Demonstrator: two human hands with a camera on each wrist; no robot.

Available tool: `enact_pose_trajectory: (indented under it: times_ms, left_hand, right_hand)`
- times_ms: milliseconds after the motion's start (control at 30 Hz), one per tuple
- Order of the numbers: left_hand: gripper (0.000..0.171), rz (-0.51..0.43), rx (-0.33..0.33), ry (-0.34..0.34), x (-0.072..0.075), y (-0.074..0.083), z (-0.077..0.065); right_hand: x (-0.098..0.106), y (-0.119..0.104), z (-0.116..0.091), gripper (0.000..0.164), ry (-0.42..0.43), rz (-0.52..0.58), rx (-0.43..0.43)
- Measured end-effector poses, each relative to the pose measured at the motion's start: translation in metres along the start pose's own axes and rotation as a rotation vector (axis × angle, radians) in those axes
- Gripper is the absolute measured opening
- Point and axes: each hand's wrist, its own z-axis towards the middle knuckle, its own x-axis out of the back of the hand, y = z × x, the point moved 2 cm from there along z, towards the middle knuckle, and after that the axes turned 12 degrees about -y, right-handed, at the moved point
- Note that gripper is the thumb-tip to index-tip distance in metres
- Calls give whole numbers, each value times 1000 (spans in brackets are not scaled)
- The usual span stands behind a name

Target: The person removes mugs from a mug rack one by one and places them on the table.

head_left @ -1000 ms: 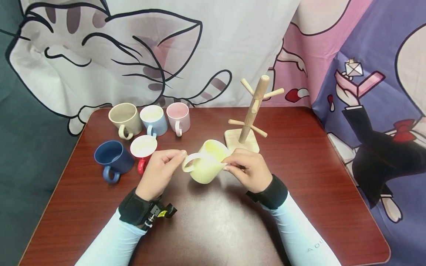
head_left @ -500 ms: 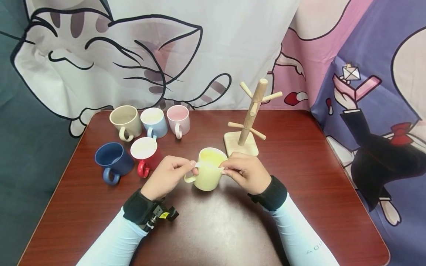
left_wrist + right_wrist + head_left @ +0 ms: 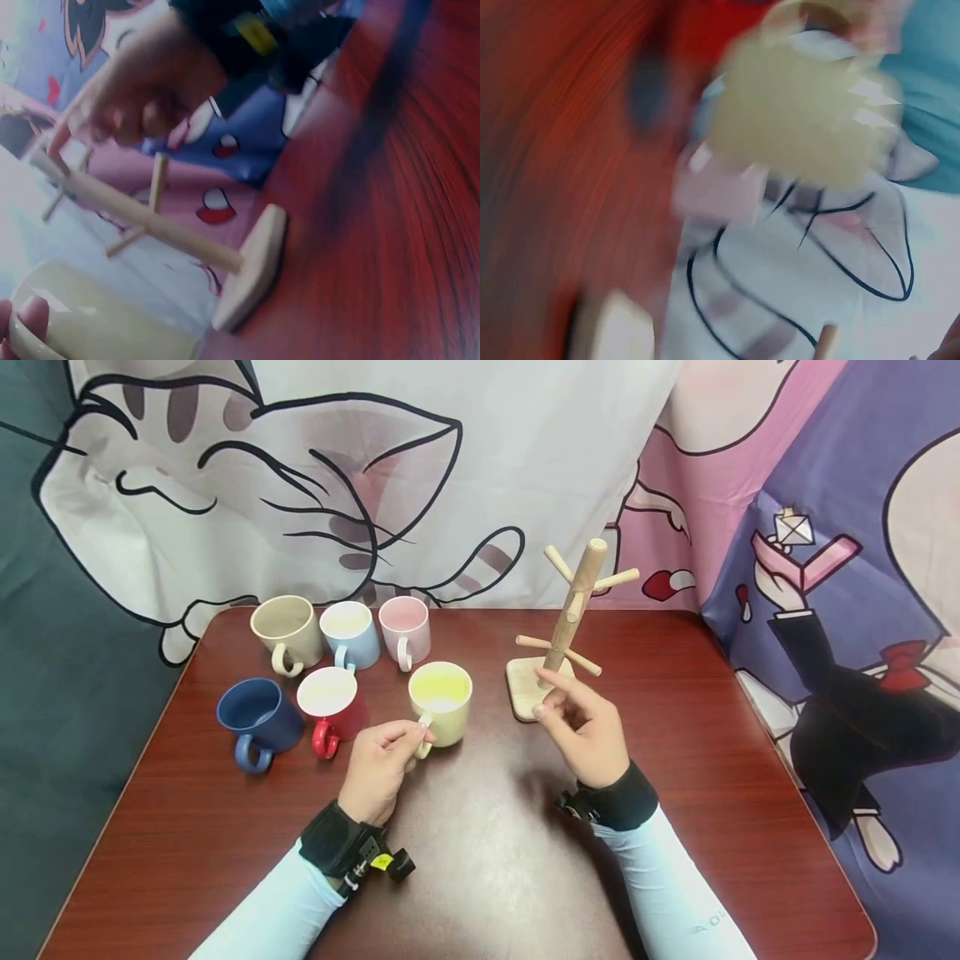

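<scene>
My left hand (image 3: 378, 768) pinches the handle of a pale yellow mug (image 3: 447, 720) between thumb and fingers. The mug is upright with its mouth facing up, beside the red mug (image 3: 348, 714). In the left wrist view part of the yellow mug (image 3: 97, 322) shows at the lower left, fingers at its handle. My right hand (image 3: 592, 735) holds nothing, its index finger and thumb apart, in front of a wooden mug tree (image 3: 573, 618). In this view its fingers overlap the square base (image 3: 522, 691). The right wrist view is blurred.
Behind the red mug stand beige (image 3: 288, 631), light blue (image 3: 352, 639) and pink (image 3: 407, 631) mugs. A dark blue mug (image 3: 262, 718) is at the left. The mug tree's pegs jut out on several sides. A printed cloth (image 3: 525, 460) hangs behind the brown table (image 3: 712, 760).
The yellow mug has moved left and back, towards the other mugs, with my left hand on its handle. My right hand has let go of the mug and moved right.
</scene>
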Motion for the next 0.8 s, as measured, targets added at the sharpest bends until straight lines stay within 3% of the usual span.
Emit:
enact_pose_trajectory:
  times_ms: [133,300,600,800]
  left_hand:
    - [21,-2,-50,94,8,-11,11]
    - [24,30,-98,156,16,-21,19]
    - [22,27,-95,215,21,-30,21]
    - [21,18,-91,258,24,-36,22]
  right_hand:
    - [8,7,-2,48,79,207,-96]
    - [12,15,-4,46,84,311,-124]
    - [22,17,-3,34,196,320,-153]
    - [24,20,-7,25,216,320,-184]
